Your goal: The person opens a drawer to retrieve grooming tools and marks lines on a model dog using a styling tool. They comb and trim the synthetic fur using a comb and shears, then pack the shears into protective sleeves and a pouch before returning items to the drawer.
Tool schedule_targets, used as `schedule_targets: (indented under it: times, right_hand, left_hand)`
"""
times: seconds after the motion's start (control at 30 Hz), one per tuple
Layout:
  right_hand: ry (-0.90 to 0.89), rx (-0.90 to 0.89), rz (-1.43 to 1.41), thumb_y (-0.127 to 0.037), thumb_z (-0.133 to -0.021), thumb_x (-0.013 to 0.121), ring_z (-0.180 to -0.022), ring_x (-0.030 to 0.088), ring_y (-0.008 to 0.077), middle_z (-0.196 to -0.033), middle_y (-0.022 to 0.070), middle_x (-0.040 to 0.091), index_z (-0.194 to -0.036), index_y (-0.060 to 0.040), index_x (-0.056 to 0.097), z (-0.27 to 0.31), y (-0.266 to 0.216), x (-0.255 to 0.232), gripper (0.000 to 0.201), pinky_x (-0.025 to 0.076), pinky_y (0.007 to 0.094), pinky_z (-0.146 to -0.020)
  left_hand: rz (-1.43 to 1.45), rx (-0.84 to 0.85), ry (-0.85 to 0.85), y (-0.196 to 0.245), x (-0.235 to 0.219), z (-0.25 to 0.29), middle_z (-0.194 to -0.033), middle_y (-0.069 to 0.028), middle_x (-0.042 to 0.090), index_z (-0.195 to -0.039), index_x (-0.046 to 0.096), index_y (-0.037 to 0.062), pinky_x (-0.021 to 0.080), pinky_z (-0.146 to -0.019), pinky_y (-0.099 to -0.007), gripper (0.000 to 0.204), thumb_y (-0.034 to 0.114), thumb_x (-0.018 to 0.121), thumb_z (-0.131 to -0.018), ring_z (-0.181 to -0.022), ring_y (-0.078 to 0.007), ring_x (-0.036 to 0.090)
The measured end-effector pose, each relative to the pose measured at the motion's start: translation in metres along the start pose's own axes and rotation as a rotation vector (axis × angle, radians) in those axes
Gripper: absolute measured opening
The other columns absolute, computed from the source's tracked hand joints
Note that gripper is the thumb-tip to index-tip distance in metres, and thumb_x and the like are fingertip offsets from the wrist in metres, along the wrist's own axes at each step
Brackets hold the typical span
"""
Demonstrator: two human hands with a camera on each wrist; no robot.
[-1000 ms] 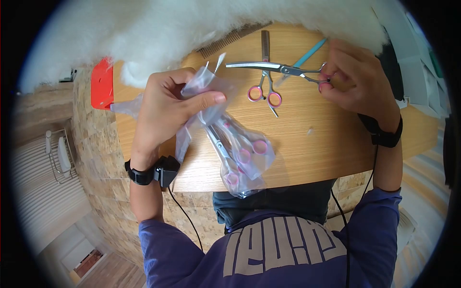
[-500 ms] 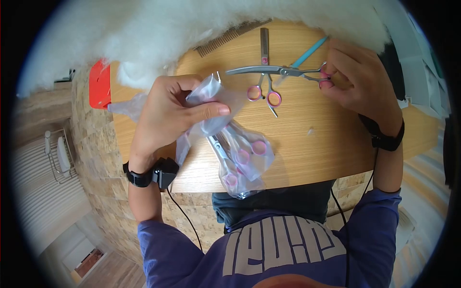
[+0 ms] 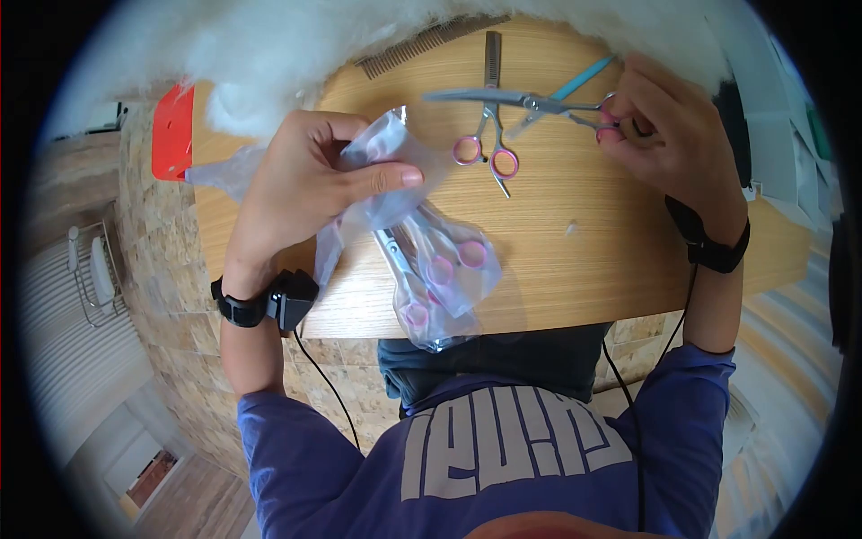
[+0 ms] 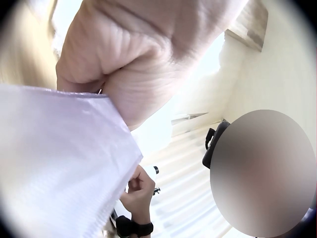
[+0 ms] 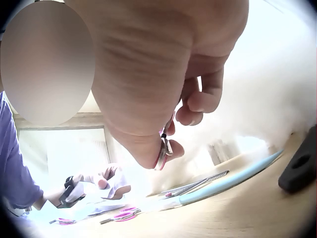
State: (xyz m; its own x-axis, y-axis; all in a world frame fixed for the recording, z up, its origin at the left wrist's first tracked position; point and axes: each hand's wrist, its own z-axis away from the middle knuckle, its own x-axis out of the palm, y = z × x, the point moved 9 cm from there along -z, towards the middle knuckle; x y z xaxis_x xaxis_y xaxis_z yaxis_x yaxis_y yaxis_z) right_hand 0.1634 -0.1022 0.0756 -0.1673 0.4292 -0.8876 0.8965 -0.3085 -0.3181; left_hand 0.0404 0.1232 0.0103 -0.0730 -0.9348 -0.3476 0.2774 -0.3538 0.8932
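In the head view the left hand (image 3: 301,184) pinches crumpled clear plastic sleeves (image 3: 386,162) between thumb and fingers. Below it, bagged scissors with pink finger rings (image 3: 440,269) hang over the table's front part. The right hand (image 3: 669,135) holds curved scissors (image 3: 503,97) by their pink-lined rings, blades pointing left. Beneath those blades lie thinning scissors (image 3: 492,112) and a light blue pointed tool (image 3: 584,78). The left wrist view shows a plastic sleeve (image 4: 59,158) against the left hand (image 4: 133,54). In the right wrist view the right hand (image 5: 158,64) has the scissor rings (image 5: 162,151) at its fingertips.
White fluffy fur (image 3: 269,45) spans the table's far side, with a comb (image 3: 431,45) at its edge. A red object (image 3: 171,135) sits at the left edge of the wooden table (image 3: 575,269). A dark handle (image 5: 302,163) shows in the right wrist view.
The table and the things on it have shifted slightly up and left in the head view. The white tips that stuck out above the sleeve are no longer visible. Both hands keep their grips.
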Motion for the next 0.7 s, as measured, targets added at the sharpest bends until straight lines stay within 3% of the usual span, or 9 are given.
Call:
schedule_targets:
  times: [0.1, 0.43, 0.53, 0.6, 0.63, 0.7]
  right_hand:
    - [0.058, -0.142, 0.077, -0.001, -0.071, 0.076, -0.07, 0.057, 0.0274, -0.082, 0.0061, 0.057, -0.079, -0.0058, 0.053, -0.002, -0.015, 0.002, 0.026, 0.046, 0.0364, -0.061]
    - [-0.028, -0.162, 0.015, -0.001, -0.072, 0.076, -0.07, 0.059, 0.0263, -0.082, 0.006, 0.057, -0.079, -0.0053, 0.052, -0.001, -0.021, 0.012, 0.026, 0.047, 0.0362, -0.061]
    - [0.093, -0.178, 0.017, 0.0, -0.072, 0.076, -0.069, 0.059, 0.025, -0.081, 0.0063, 0.056, -0.079, -0.005, 0.052, 0.0, -0.021, -0.001, 0.025, 0.046, 0.0361, -0.06]
    - [-0.01, -0.012, 0.066, 0.001, -0.071, 0.077, -0.069, 0.06, 0.025, -0.08, 0.0067, 0.056, -0.079, -0.0047, 0.053, 0.002, 0.0, 0.0, 0.026, 0.046, 0.0363, -0.06]
    - [-0.012, -0.013, 0.067, 0.001, -0.071, 0.077, -0.069, 0.06, 0.025, -0.08, 0.0067, 0.056, -0.079, -0.0047, 0.053, 0.002, -0.001, 0.003, 0.026, 0.046, 0.0363, -0.06]
    - [0.107, -0.18, 0.005, 0.0, -0.07, 0.077, -0.07, 0.06, 0.0253, -0.081, 0.0066, 0.057, -0.079, -0.0052, 0.053, 0.001, -0.02, -0.001, 0.026, 0.046, 0.0364, -0.06]
  left_hand:
    - [0.026, 0.03, 0.023, 0.0, -0.002, -0.001, -0.078, 0.0014, 0.069, -0.094, 0.076, -0.0035, 0.045, -0.057, -0.022, 0.024, 0.016, 0.087, -0.085, -0.065, -0.0011, 0.056]
    - [-0.044, 0.029, 0.027, -0.002, -0.001, -0.002, -0.071, 0.0032, 0.067, -0.093, 0.078, -0.0017, 0.042, -0.053, -0.0208, 0.027, 0.022, 0.088, -0.085, -0.062, -0.0003, 0.054]
    - [-0.099, 0.024, 0.03, -0.007, -0.004, -0.003, -0.072, 0.003, 0.067, -0.092, 0.077, -0.0023, 0.042, -0.054, -0.0211, 0.029, 0.023, 0.088, -0.085, -0.062, -0.0006, 0.054]
    - [-0.07, 0.019, 0.036, -0.005, -0.003, -0.003, -0.072, 0.0029, 0.067, -0.091, 0.077, -0.0021, 0.042, -0.054, -0.0213, 0.029, 0.023, 0.088, -0.084, -0.062, -0.0007, 0.054]
    - [-0.043, 0.015, 0.042, -0.004, -0.002, -0.002, -0.072, 0.0028, 0.067, -0.091, 0.077, -0.002, 0.042, -0.054, -0.0215, 0.029, 0.024, 0.088, -0.084, -0.061, -0.0009, 0.054]
    - [-0.056, -0.01, 0.031, -0.002, -0.002, -0.001, -0.075, 0.0011, 0.07, -0.092, 0.077, -0.0028, 0.046, -0.058, -0.0218, 0.025, 0.019, 0.087, -0.085, -0.065, -0.0025, 0.058]
